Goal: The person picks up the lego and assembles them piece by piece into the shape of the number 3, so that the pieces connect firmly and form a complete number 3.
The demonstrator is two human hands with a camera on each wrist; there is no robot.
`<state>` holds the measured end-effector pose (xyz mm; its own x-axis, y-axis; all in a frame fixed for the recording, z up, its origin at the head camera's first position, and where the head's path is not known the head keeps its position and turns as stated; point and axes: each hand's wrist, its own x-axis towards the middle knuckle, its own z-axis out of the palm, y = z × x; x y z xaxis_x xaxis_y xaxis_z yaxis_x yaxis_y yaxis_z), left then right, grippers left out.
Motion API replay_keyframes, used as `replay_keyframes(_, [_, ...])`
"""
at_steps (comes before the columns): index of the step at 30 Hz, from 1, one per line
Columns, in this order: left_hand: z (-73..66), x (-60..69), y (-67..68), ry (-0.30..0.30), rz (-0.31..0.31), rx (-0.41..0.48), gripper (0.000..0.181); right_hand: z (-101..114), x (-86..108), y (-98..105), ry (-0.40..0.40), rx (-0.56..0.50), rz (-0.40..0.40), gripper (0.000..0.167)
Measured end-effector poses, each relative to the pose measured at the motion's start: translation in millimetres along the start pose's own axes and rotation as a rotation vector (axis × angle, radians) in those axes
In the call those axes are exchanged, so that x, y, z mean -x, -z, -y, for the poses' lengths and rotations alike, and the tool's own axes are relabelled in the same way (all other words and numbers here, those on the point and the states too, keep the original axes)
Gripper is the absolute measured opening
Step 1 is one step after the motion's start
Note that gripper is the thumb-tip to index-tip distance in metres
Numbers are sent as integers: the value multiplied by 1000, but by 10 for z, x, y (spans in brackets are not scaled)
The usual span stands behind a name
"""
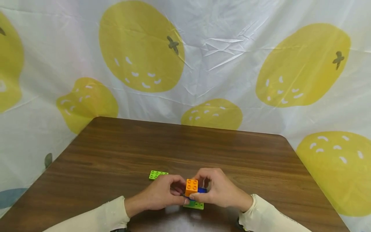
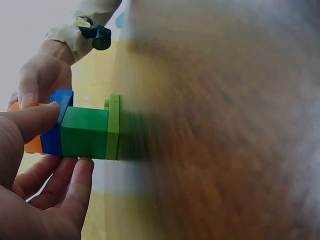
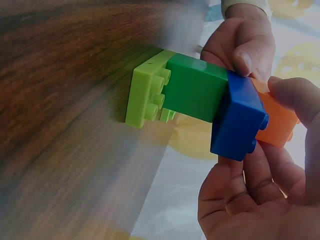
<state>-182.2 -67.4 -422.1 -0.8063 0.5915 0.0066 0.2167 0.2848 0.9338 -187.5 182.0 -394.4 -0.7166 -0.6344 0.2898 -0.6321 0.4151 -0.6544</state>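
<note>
A small tower of toy building bricks stands between both hands near the table's front. At its base is a thin light green brick (image 3: 137, 97), then a green brick (image 2: 85, 132). A blue brick (image 3: 237, 120) lies across the green one and juts out to the right. On top sits an orange brick (image 1: 192, 187) with its studs up. My left hand (image 1: 162, 192) grips the tower from the left, thumb on the blue brick and fingertips by the green one. From the right, my right hand (image 1: 221, 189) pinches the orange brick between thumb and fingers.
Another thin light green brick (image 1: 156, 174) lies on the dark wooden table (image 1: 179, 145), just beyond my left hand and partly covered by it. Behind the table hangs a white cloth (image 1: 220, 64) printed with yellow lemons.
</note>
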Motion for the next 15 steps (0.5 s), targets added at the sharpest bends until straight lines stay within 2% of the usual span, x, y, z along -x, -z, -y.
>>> replay_keyframes(3, [-7,4,10,2,-4,1,30,6,-4,11,-15,7,5,26])
replay_keyframes(9, [-18,15,24,-35,-23,35,33,16,-4,20,-38,12,16,27])
replay_keyframes(15, [-19,17,36,-37,-23,51,32,26,-9,38,-27,5,38,29])
